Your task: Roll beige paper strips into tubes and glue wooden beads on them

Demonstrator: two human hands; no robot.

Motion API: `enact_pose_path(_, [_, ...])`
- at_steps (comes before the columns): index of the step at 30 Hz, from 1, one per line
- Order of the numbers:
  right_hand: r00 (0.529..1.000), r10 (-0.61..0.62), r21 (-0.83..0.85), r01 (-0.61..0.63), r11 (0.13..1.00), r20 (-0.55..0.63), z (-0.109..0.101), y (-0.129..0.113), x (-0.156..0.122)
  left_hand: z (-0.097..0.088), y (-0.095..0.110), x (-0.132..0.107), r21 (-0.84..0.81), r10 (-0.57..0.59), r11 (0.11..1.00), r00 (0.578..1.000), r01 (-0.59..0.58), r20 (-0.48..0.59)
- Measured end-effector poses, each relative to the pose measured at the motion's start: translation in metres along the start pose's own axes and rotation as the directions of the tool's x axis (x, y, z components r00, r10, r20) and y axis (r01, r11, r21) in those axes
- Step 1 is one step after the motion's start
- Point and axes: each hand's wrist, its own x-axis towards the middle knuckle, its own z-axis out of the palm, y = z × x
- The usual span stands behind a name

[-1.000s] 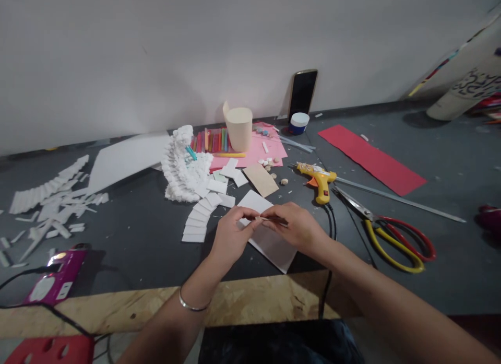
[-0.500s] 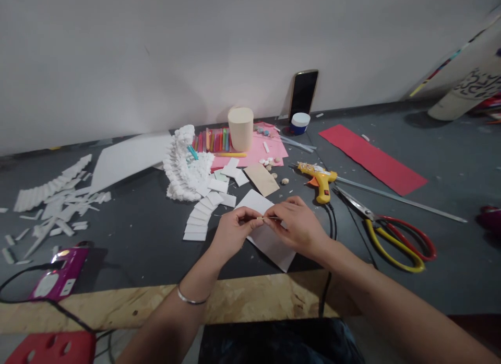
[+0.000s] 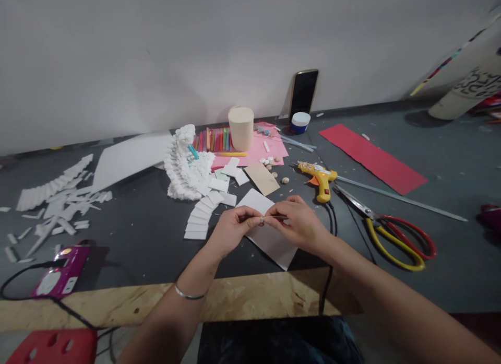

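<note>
Our left hand (image 3: 235,227) pinches a tiny pale piece (image 3: 262,221), and our right hand (image 3: 300,224) pinches what looks like a thin stick (image 3: 281,216) next to it. Our fingertips have shifted a little, and more of the piece shows now. It is up over the white card (image 3: 274,246), so we seem to be still working on it.

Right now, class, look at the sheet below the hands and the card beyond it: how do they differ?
Colour: the sheet is white, the card light brown. Size: the sheet looks larger than the card. View: the left hand and right hand partly hide the sheet, while the card shows whole. Both lie flat.
</note>
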Motion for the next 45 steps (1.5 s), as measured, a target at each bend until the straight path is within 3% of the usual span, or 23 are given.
enact_pose_path(7, [0.998,-0.062,-0.018,0.061,0.998,-0.012,0.000,0.000,0.001,0.004,-0.003,0.000,-0.141,-0.051,0.989,0.997,0.043,-0.055])
enact_pose_path(14, [0.985,-0.147,-0.149,0.132,0.980,-0.095,0.002,0.002,0.001,0.005,-0.003,0.000,-0.060,0.025,0.998,0.995,-0.031,-0.102])
enact_pose_path(23, [0.995,0.097,0.117,-0.096,0.988,0.002,-0.007,-0.006,0.001,0.002,-0.003,-0.005,0.241,0.282,0.941,0.946,-0.239,-0.161])
enact_pose_path(30, [0.989,0.117,0.235,-0.137,0.962,0.094,-0.007,0.000,0.004,-0.001,-0.004,-0.005,0.317,0.359,0.898,0.925,-0.306,-0.124])
enact_pose_path(33, [0.997,0.065,0.156,-0.069,0.985,0.034,-0.004,0.003,0.004,0.000,-0.002,-0.006,0.346,0.343,0.895,0.930,-0.281,-0.134])
enact_pose_path(39, [0.968,-0.215,-0.169,0.191,0.967,-0.131,0.000,0.006,0.002,0.003,0.003,-0.007,0.395,0.242,0.907,0.946,-0.142,-0.216])
enact_pose_path(45, [0.943,-0.300,-0.314,0.244,0.918,-0.144,0.000,0.002,0.002,0.004,0.005,-0.006,0.387,0.213,0.915,0.953,-0.116,-0.217])
